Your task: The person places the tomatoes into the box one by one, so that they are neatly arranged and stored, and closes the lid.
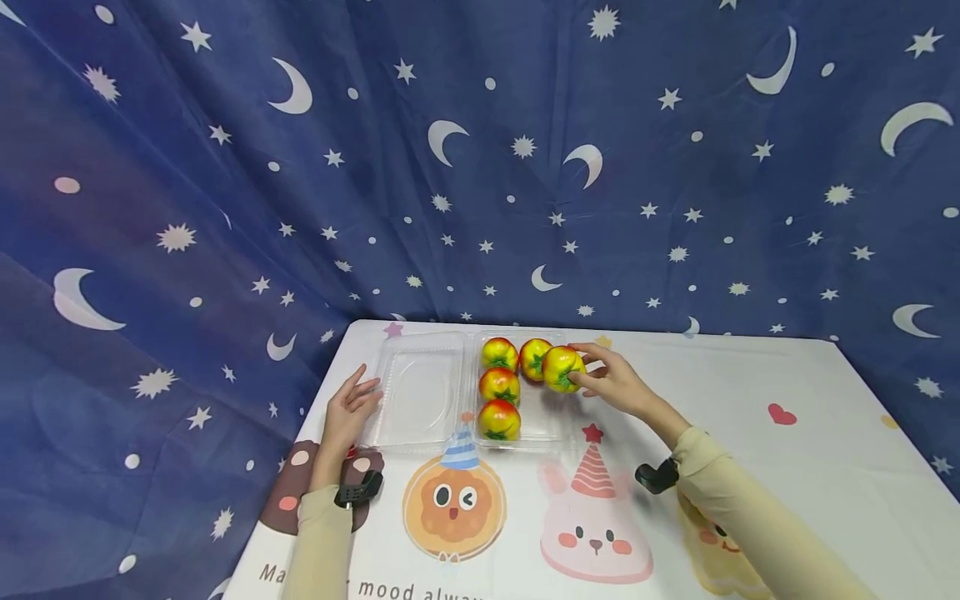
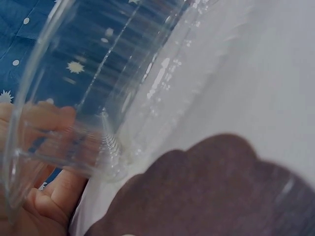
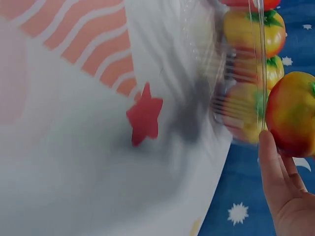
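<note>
Yellow-red fruit [image 1: 562, 369] sits pinched between the right fingers [image 3: 270, 164], the left fingers [image 1: 364, 389] relaxed beside the clear container [image 1: 416, 387].

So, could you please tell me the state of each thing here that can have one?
Clear plastic container base: uncovered, partly filled
Clear plastic container lid: open, lying left of the base
Four round red-and-yellow fruits: inside the base, three along its left side
Fifth round red-and-yellow fruit: held, raised at the base's right side
Right hand: holding the fifth fruit
Left hand: fingers relaxed, at the lid's left edge; touch unclear
</note>
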`<state>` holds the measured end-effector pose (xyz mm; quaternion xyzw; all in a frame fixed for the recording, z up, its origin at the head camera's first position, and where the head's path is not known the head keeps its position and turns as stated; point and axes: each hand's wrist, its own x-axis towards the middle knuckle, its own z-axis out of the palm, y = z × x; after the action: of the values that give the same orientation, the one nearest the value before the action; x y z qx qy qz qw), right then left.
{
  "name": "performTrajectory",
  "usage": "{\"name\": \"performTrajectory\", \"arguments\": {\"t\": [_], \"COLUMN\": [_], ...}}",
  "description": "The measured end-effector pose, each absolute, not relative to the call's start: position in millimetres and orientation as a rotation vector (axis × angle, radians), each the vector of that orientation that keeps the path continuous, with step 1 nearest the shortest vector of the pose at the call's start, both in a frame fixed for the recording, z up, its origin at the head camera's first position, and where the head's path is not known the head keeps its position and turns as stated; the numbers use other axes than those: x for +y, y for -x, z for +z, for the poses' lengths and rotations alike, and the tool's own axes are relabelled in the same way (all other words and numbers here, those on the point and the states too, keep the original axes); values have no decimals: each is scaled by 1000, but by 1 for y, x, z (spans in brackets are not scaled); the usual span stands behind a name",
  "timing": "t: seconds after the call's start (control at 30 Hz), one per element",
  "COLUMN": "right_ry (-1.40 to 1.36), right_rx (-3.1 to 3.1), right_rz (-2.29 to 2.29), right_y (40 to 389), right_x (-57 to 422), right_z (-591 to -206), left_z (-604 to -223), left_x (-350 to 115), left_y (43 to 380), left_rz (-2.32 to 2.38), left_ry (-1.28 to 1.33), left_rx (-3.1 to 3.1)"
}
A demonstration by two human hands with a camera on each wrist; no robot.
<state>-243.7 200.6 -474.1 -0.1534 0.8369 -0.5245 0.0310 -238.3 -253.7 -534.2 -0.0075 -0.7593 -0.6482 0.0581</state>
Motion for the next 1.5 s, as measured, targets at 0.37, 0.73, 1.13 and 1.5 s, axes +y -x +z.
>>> {"name": "performTrajectory", "arguments": {"t": [0.37,0.73,1.13,1.5], "right_ry": [549,586,572,592], "right_rx": [2808,2974,3067,3054], "right_rz": [-1391,-1159,-1008,-995], "right_y": [247,242,237,237], "right_x": [182,175,170,170], "right_z": [-489,-499,-505,-502], "left_z": [-536,-533,-533,-534], "left_x": [-255,-253,-254,-254], "left_y": [241,239,237,237], "left_rz": [-1970,-1960,-1953,-1951], "left_ry": [36,-2,-3,0], "left_rx": [-2299,-2318,-2340,-2337]}}
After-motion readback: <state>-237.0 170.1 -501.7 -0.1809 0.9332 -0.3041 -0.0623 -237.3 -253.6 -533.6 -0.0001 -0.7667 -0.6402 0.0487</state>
